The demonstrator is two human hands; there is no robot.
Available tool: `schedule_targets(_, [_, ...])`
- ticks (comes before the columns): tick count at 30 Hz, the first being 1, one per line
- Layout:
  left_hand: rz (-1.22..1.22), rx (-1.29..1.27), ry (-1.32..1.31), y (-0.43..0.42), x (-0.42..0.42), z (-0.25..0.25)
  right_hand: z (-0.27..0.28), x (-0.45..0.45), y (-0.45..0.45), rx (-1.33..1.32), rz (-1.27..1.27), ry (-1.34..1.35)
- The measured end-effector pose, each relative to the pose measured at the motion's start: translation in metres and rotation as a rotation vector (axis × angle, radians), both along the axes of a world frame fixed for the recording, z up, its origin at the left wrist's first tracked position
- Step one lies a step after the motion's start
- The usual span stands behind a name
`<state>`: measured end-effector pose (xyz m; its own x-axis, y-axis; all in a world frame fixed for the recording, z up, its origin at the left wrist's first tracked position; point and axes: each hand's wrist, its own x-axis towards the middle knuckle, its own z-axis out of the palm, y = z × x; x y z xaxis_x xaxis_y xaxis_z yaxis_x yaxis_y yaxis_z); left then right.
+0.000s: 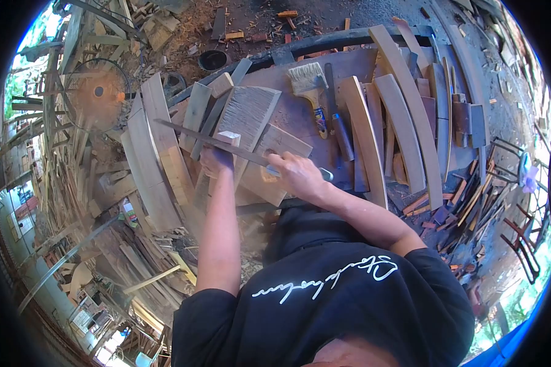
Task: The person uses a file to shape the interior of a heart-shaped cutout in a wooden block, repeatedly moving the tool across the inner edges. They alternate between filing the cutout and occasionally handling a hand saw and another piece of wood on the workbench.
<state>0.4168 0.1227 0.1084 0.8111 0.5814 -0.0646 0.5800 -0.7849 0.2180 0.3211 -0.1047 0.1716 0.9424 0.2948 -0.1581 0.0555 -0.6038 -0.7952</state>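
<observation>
My right hand (297,175) is closed round the handle of a long, thin saw (187,131). The blade runs up and to the left, over my left hand (217,161). Just above that hand, a small pale wood block (228,137) touches the blade. My left fingers are bent beside the block, partly hidden by the blade; their grip is unclear. Beneath lies a wide board (247,110) with a rough, grooved surface. Another flat board (288,144) extends under my right hand.
A brush (308,82) and a blue-handled tool (342,136) lie right of the boards. Curved wood pieces (401,131) stand further right. A round fan (98,92) is at the upper left, above curved planks (150,165). Scrap wood (138,257) is piled at the lower left.
</observation>
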Motion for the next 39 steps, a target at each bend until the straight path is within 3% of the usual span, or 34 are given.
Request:
schedule_targets(3, [0.117,-0.198,-0.066,-0.002,0.005,-0.001,0.019,-0.041,-0.05,-0.027,-0.028,0.082])
schedule_targets(5, [-0.002,-0.034,-0.002,0.006,0.004,-0.012,0.016,-0.049,-0.07,-0.068,0.008,0.085])
schedule_targets(8, [0.075,-0.015,0.0,-0.011,0.004,0.009,0.002,-0.04,-0.05,-0.045,0.004,0.103])
schedule_targets(11, [0.003,0.003,-0.019,-0.012,0.006,0.015,-0.026,-0.008,-0.026,-0.011,-0.003,0.036])
schedule_targets(14, [0.013,-0.001,-0.018,-0.019,0.004,0.022,-0.018,-0.009,-0.03,-0.012,0.037,0.009])
schedule_targets(20, [0.048,-0.081,-0.049,-0.008,0.007,0.004,0.018,-0.036,-0.064,-0.036,0.038,0.088])
schedule_targets(23, [-0.095,-0.083,-0.171,0.015,0.003,-0.031,-0.009,-0.014,-0.028,0.034,-0.011,0.021])
schedule_targets(27, [-0.033,0.036,-0.037,-0.015,0.004,0.013,-0.016,0.016,-0.008,-0.026,0.058,-0.027])
schedule_targets(29, [0.1,-0.108,-0.093,-0.013,0.009,0.01,0.005,0.009,-0.016,0.05,0.03,0.021])
schedule_targets(33, [0.075,-0.256,-0.228,-0.006,0.008,-0.005,0.023,-0.022,-0.052,0.01,0.03,0.123])
schedule_targets(35, [-0.013,-0.123,-0.146,-0.001,0.008,-0.008,0.005,-0.021,-0.036,0.0,0.001,0.066])
schedule_targets(39, [0.039,-0.031,-0.07,-0.02,0.016,0.019,-0.022,0.015,-0.012,-0.028,-0.01,-0.019])
